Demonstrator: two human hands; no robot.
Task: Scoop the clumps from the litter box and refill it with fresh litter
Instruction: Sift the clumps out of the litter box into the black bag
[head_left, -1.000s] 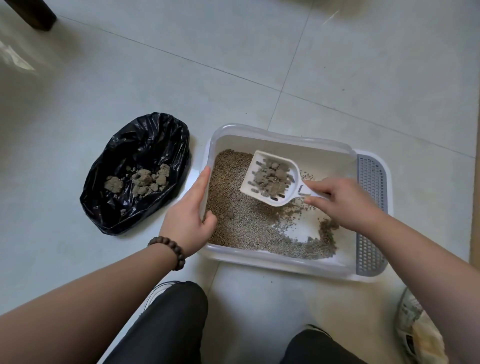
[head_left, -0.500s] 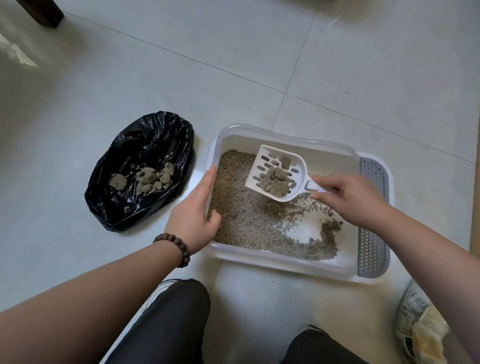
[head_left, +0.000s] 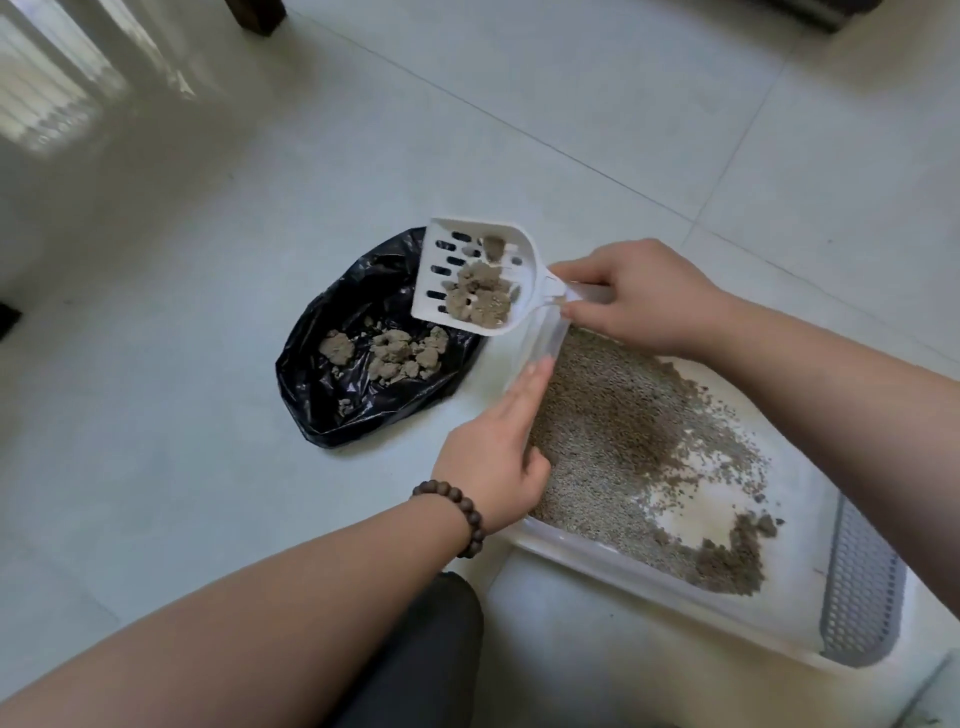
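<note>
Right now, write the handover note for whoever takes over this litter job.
Right hand: grips the scoop, loaded with clumps, above the bag.
Left hand: fingers straight, resting along the box rim.
Done: several clumps lie in the bag.
Left: tip this load in, scoop the dark clumps at the box's near corner, refill with fresh litter.

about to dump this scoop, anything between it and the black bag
Nothing visible. The scoop, gripped by the right hand, hangs over the open black bag, past the litter box rim.
</note>
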